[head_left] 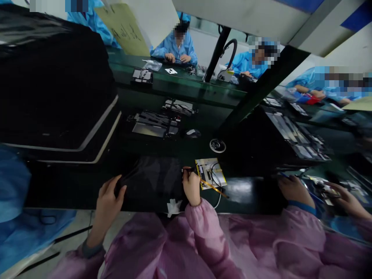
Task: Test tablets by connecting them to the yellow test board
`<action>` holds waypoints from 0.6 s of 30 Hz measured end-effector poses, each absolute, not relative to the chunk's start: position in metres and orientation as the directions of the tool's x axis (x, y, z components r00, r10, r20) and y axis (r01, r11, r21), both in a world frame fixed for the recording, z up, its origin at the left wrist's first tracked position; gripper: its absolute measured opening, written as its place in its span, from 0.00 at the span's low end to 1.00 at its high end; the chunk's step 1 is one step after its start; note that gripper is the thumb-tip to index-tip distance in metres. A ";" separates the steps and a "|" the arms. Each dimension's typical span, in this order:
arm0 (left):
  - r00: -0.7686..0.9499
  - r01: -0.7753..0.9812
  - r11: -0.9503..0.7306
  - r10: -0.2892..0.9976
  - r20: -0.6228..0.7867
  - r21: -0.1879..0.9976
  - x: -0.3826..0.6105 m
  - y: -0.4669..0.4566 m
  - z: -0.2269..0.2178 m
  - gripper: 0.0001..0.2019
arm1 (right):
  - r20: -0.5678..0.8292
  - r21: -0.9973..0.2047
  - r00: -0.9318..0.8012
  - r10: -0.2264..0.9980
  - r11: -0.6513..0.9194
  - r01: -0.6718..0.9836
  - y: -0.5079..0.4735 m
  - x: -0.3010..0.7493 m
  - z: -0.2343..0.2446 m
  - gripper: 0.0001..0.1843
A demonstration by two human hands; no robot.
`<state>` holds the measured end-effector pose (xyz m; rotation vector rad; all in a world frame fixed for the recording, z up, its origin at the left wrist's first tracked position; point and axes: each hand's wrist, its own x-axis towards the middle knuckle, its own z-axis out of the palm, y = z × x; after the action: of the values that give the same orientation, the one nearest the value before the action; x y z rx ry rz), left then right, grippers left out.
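Observation:
A flat black panel [154, 182] lies on the dark bench in front of me. My left hand [108, 201] grips its left edge, fingers curled over the corner. At the panel's right edge, my right hand [191, 186] is closed in a pinch on a thin yellow-brown stick-like tool [213, 188], which slants off to the right. Just right of that hand sits a small yellow-and-white board [209, 172] with a black wire looped on it. Both my sleeves are pink.
A white scrap [173, 207] lies at the bench edge. A tape roll [217, 145] sits behind the board. Big black trays [58, 97] stack on the left. Parts [154, 124] lie on the green belt. A neighbour's hands [293, 190] work at right; blue-coated people sit opposite.

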<state>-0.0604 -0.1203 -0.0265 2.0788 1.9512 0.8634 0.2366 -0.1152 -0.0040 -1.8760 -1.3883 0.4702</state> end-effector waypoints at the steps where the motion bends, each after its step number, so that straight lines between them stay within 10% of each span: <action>1: 0.024 0.868 -0.167 0.955 0.295 0.469 -0.061 -0.119 -0.022 0.20 | 0.117 -0.747 0.347 0.931 -0.147 0.648 -0.119 0.238 -0.003 0.20; 9: 0.628 0.660 -0.712 0.697 0.345 0.239 0.066 -0.082 0.077 0.13 | 0.172 -0.821 0.511 0.842 -0.164 0.547 -0.151 0.274 0.032 0.18; 13: 0.897 0.297 -0.920 0.361 0.255 0.256 0.153 -0.063 0.066 0.10 | 0.123 -0.882 0.535 0.836 -0.156 0.445 -0.159 0.291 0.031 0.14; 18: 0.929 0.207 -0.920 0.291 0.228 0.332 0.173 -0.056 0.035 0.08 | 0.130 -0.852 0.480 0.868 -0.150 0.501 -0.167 0.315 0.026 0.12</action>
<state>0.1726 -0.0565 0.0355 2.7830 0.3688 0.3950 0.3151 -0.1669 0.0264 -1.8044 -1.1557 0.4984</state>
